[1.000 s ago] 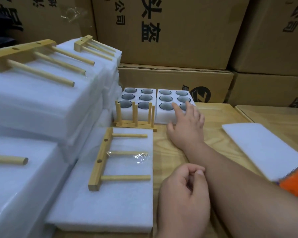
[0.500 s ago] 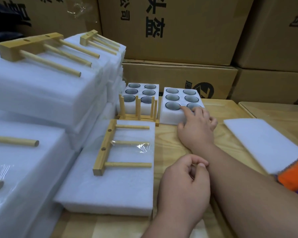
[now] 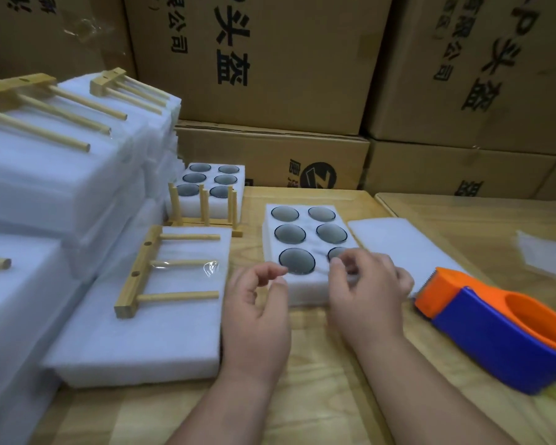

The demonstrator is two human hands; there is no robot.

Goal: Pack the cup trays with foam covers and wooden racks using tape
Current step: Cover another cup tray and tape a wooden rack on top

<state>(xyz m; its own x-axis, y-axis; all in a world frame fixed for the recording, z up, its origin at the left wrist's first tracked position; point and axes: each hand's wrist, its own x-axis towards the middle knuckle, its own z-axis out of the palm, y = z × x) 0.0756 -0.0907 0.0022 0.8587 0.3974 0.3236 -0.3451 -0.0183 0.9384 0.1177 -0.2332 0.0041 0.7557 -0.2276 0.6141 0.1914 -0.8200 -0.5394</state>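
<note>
The white six-cup foam tray [image 3: 305, 252], long axis toward twelve o'clock on the worktop [image 3: 318, 396], is flanked by left hand [image 3: 257, 303] and right hand [image 3: 366, 293], both loosely curled and empty, the right nearer.

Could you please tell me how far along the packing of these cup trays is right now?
Done: taped bundles topped with wooden racks are stacked at left. In hand: one open cup tray sits before both hands, left hand and right hand, loosely curled. Left: its foam cover, a rack, taping with the dispenser, then the second tray.
</note>
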